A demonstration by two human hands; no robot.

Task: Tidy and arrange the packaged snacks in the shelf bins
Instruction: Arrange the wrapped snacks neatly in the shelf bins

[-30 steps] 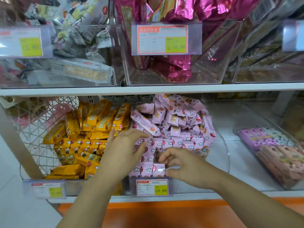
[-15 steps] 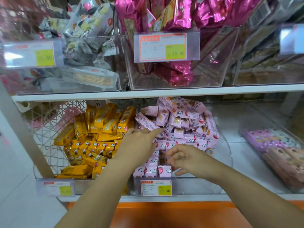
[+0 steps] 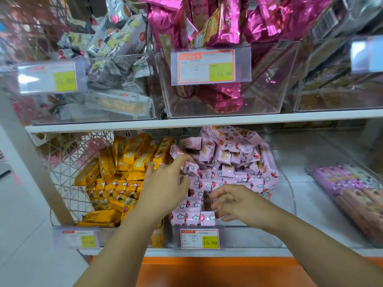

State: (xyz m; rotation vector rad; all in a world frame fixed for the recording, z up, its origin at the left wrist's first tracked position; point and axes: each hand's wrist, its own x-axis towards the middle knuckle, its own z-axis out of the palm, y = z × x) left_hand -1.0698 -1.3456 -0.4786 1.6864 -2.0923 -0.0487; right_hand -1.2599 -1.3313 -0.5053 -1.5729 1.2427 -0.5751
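Packets in pink wrappers fill the clear bin, and that bin looks only half sorted. Along its front wall you have a few rows lying side by side. Toward the back of the bin the rest sit in a loose heap, tipped every way.

Your left hand reaches in over the bin's left side. Its fingers are straight, the tips touch a packet at the edge of the heap, and it grips nothing. Your right hand hovers over the front rows with fingers loosely curled beside a gap; whether it pinches a packet cannot be told from this view.

Left of the bin, the yellow packets in the wire basket look similar, orderly in front and jumbled behind. By this reading most of the work is left: the heap first, then the basket.
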